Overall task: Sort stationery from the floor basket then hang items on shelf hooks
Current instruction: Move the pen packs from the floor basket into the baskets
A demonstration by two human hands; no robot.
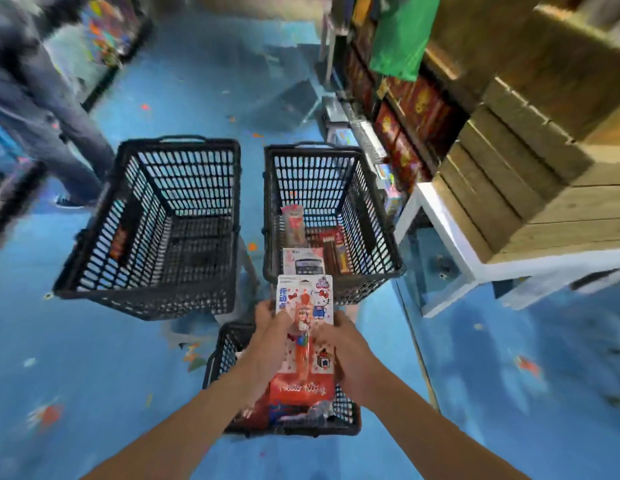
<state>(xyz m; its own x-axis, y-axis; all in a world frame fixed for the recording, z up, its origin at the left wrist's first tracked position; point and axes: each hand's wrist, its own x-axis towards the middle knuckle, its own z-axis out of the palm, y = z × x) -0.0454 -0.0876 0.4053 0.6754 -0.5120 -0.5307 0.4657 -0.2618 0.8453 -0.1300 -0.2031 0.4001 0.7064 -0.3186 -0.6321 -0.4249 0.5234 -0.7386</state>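
As it's held, pack (306, 342) points away.

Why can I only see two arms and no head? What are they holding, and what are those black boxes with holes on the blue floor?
The camera sits on the person's head, looking down, so only arms show. The left hand and the right hand together hold a white and red cartoon-cat card pack with an orange pen-like thing in it. The boxes are black plastic shopping baskets on the blue floor: the near basket under the hands holds more packs, the far right basket holds a few, and the far left basket stands beside it. Shop shelves line the right side.
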